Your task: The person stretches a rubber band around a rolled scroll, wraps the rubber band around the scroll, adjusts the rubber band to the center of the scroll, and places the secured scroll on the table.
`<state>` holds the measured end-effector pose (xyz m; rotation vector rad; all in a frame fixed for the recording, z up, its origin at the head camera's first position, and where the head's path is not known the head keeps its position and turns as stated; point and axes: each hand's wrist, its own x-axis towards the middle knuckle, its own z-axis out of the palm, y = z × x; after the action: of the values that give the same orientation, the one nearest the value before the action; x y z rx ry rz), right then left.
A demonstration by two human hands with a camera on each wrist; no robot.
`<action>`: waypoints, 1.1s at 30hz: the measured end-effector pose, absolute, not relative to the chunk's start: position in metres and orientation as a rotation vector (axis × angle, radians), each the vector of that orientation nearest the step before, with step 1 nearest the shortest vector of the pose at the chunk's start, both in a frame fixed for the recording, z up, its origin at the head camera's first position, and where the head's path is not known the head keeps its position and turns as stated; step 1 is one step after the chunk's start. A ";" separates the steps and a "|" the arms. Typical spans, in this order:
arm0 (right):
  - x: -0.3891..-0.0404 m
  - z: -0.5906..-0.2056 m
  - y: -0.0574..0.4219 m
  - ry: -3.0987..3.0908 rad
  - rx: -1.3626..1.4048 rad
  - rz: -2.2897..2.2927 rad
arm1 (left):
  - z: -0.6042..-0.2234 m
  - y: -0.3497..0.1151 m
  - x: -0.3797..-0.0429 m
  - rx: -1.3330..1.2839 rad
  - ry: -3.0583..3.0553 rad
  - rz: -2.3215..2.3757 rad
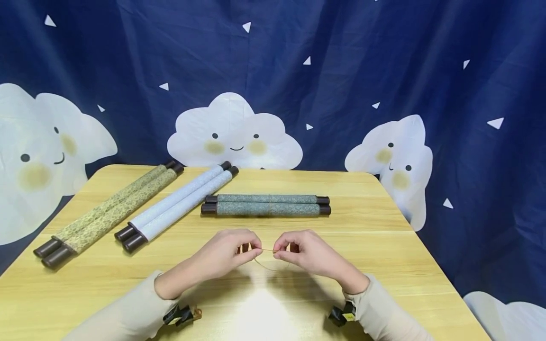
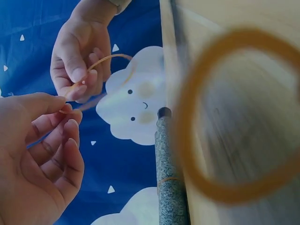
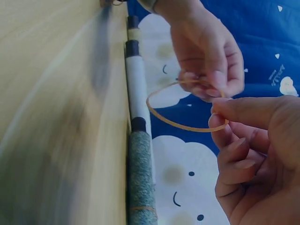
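And here they are, the left hand (image 1: 226, 253) and the right hand (image 1: 313, 253), each nearly closed, pinching a thin orange band (image 3: 187, 128) between thumb and fingertips, its loop hanging between them above the near middle of the table (image 1: 362, 227)! On the far side lie teal rolls (image 1: 256, 209); pale blue rolls (image 1: 187, 204) sit left, yellow rolls (image 1: 123, 210) farther left

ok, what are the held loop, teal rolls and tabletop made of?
Loop: probably rubber, matte tan; thin, bowed like elastic.
Teal rolls: covering looks like fabric or paper, low sheen; fine all-over pattern.
Tabletop: wood or laminate, satin; grain streaks, bright glare.
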<state>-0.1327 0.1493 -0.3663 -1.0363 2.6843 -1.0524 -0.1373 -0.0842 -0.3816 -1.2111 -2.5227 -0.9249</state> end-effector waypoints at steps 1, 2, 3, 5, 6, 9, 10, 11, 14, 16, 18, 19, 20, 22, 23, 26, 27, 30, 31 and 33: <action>-0.133 -0.365 0.150 2.687 -1.029 -1.051 | -0.382 -0.084 -0.138 -1.208 -2.526 -0.921; -0.133 -0.364 0.151 2.689 -1.022 -1.051 | -0.383 -0.084 -0.139 -1.211 -2.529 -0.922; -0.133 -0.362 0.152 2.692 -1.016 -1.052 | -0.383 -0.084 -0.139 -1.210 -2.535 -0.917; -0.134 -0.360 0.154 2.698 -1.001 -1.057 | -0.384 -0.085 -0.140 -1.203 -2.551 -0.903; -0.134 -0.358 0.155 2.702 -0.994 -1.061 | -0.384 -0.085 -0.140 -1.198 -2.556 -0.898; -0.134 -0.355 0.158 2.711 -0.968 -1.092 | -0.383 -0.084 -0.141 -1.173 -2.570 -0.881; -0.135 -0.354 0.160 2.715 -0.957 -1.104 | -0.383 -0.084 -0.142 -1.167 -2.573 -0.878; -0.135 -0.354 0.161 2.718 -0.949 -1.116 | -0.381 -0.084 -0.142 -1.161 -2.574 -0.878; -0.136 -0.353 0.164 2.738 -0.934 -1.137 | -0.378 -0.081 -0.144 -1.161 -2.578 -0.876; -0.137 -0.352 0.166 2.757 -0.928 -1.152 | -0.376 -0.080 -0.145 -1.162 -2.580 -0.867; -0.138 -0.351 0.167 2.777 -0.929 -1.169 | -0.374 -0.079 -0.147 -1.160 -2.581 -0.859; -0.138 -0.351 0.168 2.787 -0.927 -1.178 | -0.373 -0.079 -0.149 -1.158 -2.583 -0.854; -0.139 -0.351 0.169 2.798 -0.928 -1.185 | -0.372 -0.078 -0.150 -1.156 -2.581 -0.851; -0.140 -0.350 0.171 2.816 -0.928 -1.201 | -0.371 -0.078 -0.152 -1.144 -2.582 -0.844; -0.141 -0.350 0.171 2.830 -0.927 -1.202 | -0.370 -0.078 -0.154 -1.139 -2.581 -0.839; -0.143 -0.349 0.173 2.879 -0.910 -1.198 | -0.370 -0.079 -0.159 -1.112 -2.578 -0.808; -0.144 -0.349 0.174 2.894 -0.901 -1.196 | -0.370 -0.080 -0.162 -1.105 -2.578 -0.800; -0.147 -0.348 0.176 2.937 -0.867 -1.184 | -0.371 -0.083 -0.170 -1.084 -2.569 -0.764; -0.147 -0.348 0.177 2.947 -0.849 -1.182 | -0.371 -0.084 -0.173 -1.073 -2.566 -0.749; -0.148 -0.348 0.179 2.964 -0.819 -1.174 | -0.371 -0.087 -0.179 -1.052 -2.564 -0.723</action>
<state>-0.1483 0.1792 -0.3478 -0.8189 2.9637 -1.1745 -0.1791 -0.0871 -0.3710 -1.0523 -2.5645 -0.7231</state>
